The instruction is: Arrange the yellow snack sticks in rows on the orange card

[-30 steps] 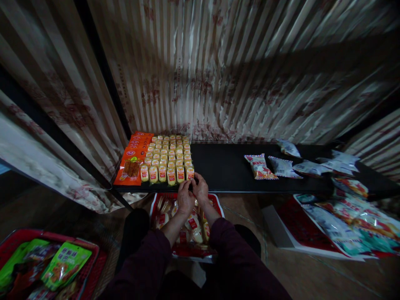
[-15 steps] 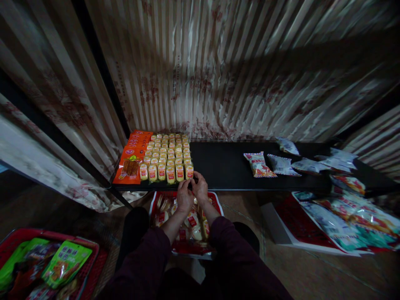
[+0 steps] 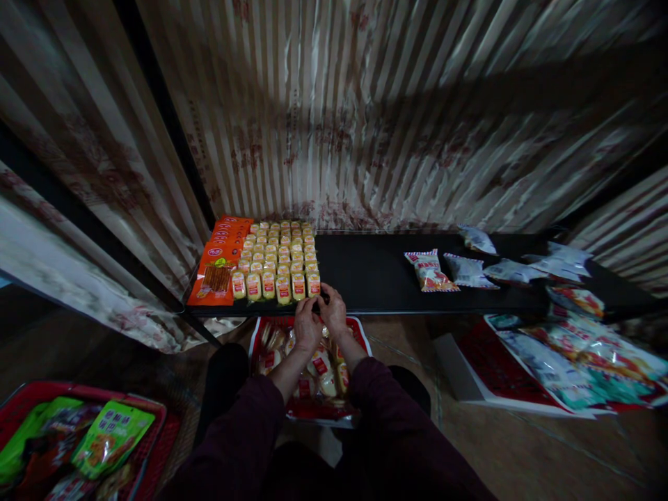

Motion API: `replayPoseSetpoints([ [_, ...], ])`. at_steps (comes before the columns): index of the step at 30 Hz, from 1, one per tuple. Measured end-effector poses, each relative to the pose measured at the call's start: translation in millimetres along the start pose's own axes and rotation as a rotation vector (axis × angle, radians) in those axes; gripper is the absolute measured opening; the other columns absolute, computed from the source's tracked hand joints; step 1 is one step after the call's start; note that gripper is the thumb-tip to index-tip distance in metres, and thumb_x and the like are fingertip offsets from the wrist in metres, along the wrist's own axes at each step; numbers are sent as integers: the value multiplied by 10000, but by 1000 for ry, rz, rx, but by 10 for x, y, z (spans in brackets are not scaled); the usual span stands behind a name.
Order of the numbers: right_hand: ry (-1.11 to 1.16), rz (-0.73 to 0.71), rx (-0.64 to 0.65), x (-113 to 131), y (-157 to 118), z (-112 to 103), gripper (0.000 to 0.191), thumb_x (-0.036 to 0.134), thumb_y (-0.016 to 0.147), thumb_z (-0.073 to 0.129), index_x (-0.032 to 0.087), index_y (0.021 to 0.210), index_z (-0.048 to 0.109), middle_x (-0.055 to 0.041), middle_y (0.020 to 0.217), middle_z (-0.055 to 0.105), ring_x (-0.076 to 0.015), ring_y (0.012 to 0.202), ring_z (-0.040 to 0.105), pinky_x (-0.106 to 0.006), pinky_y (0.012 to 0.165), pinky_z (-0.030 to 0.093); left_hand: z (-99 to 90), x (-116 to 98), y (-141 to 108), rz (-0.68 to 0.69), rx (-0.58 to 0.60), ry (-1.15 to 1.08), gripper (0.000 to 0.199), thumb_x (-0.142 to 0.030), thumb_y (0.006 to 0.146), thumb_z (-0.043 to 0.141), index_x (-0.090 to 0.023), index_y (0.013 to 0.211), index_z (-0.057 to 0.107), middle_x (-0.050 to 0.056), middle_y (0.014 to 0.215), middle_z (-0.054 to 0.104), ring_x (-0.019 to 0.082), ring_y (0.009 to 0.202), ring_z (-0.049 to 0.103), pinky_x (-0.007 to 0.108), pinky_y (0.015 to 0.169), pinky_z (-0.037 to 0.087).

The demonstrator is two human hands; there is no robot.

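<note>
Curling inward, close together at the front edge of a black shelf [image 3: 360, 271]: left hand [image 3: 307, 330] and right hand [image 3: 334, 313], fingertips nearly meeting; whether they are pinching anything cannot be told, the fingers hiding the gap.

Just beyond the fingertips: wrapped cakes [image 3: 282, 287], standing in tight rows on the shelf, the front six showing red labels outward, presumably for reading, and probably propping one another up.

Flanking these on the left: orange packets [image 3: 213, 268], overlapping toward the back, likely saving width.

Directly beneath the hands: a red basket [image 3: 254, 348], holding loose packs [image 3: 320, 363], probably sitting there for a short reach.

Farther right along the shelf: snack bags [image 3: 430, 271], lying well apart from the cakes (one is showing its printed front, several their pale sides).

Below those: a second basket [image 3: 470, 355], bearing heaped bags [image 3: 589, 348].

Far left: a third basket [image 3: 117, 394], carrying a green pouch [image 3: 112, 438].

Behind everything: a striped curtain [image 3: 334, 139] is hanging.
</note>
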State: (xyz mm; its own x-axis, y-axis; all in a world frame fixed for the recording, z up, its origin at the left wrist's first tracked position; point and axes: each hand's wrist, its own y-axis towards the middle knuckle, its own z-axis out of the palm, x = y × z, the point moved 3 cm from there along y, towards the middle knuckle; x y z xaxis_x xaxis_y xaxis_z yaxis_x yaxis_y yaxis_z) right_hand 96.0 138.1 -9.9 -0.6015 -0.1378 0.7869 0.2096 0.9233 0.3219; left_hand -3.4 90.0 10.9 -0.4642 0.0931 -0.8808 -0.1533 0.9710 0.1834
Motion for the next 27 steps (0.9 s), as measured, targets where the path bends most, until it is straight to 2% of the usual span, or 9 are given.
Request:
replayPoseSetpoints([
  [4,38,9,-2,-58,-19,-5,362,232,783,568,181,1134,640,-104,1131,676,-228,1016,609,-410,943,481,-5,31,-12,9,-14,4,544,53,692,411,-149,1137,649,100,1177,610,172,1151,568,313,1054,434],
  [9,80,24,-3,-92,-44,-42,353,232,776,586,169,1118,645,-108,1128,676,-227,1028,614,-408,959,481,-32,33,-28,26,-13,35,514,52,706,402,-137,1113,652,101,1134,625,173,1116,580,320,1044,441],
  [13,104,43,4,-58,-103,-95,350,237,784,579,152,1117,647,-123,1117,679,-232,1022,622,-404,949,487,-53,29,-51,42,-15,58,494,41,712,414,-138,1104,655,105,1135,623,183,1115,578,339,1039,445],
  [19,133,46,6,15,-267,-187,292,248,800,559,177,1060,668,-93,1068,701,-220,1006,631,-394,943,489,-47,86,-128,38,-37,69,471,31,719,435,-174,1071,670,78,1127,634,184,1122,573,347,1037,443],
  [27,161,49,15,51,-464,-251,292,273,808,546,182,1052,679,-101,1104,693,-223,1009,631,-404,966,477,30,176,-304,-31,29,111,410,1,727,455,-173,1025,676,90,1076,655,192,1048,598,342,974,471],
])
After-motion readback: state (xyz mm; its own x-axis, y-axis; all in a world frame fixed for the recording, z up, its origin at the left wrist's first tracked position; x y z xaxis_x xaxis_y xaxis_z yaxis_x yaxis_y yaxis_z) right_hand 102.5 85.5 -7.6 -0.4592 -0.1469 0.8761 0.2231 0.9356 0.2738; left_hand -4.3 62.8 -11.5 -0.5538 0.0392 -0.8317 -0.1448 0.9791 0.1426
